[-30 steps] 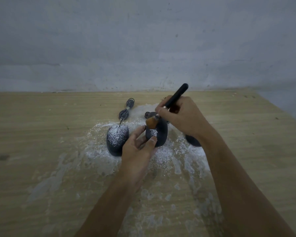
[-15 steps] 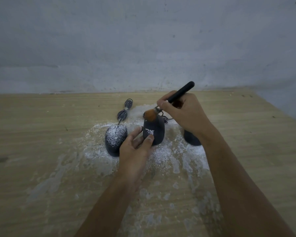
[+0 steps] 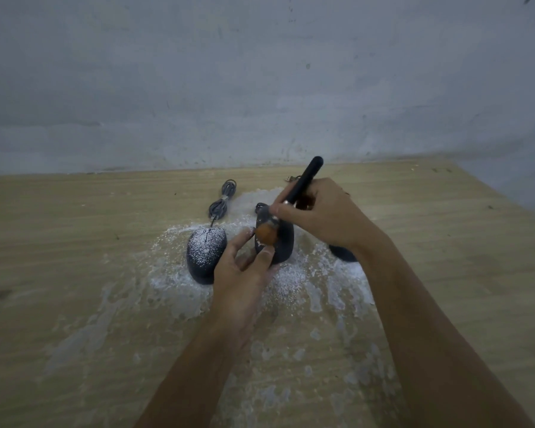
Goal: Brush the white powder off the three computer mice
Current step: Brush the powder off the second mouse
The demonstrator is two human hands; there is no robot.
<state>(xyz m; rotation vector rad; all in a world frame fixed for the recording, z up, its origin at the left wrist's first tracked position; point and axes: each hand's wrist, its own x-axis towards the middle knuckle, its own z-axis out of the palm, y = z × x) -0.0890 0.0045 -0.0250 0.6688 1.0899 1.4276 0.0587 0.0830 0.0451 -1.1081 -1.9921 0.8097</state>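
Observation:
Three dark computer mice lie on a wooden table [image 3: 59,242] amid spilled white powder [image 3: 291,279]. The left mouse [image 3: 205,254] is dusted white on top. My left hand [image 3: 244,273] grips the middle mouse [image 3: 283,242] by its near end, thumb and fingers on either side. My right hand [image 3: 325,211] holds a black-handled brush [image 3: 303,183], whose orange bristle head [image 3: 266,233] rests on the middle mouse's left front. The right mouse [image 3: 342,253] is mostly hidden behind my right wrist.
A bundled grey cable [image 3: 221,202] of the left mouse lies behind it. White powder is smeared over the table toward me. A grey wall [image 3: 260,88] rises at the table's far edge, and the table's right edge [image 3: 501,193] runs diagonally.
The brush head has swept from the far end of the middle mouse down toward my left thumb. The handle now stands steeper. My left hand keeps its grip.

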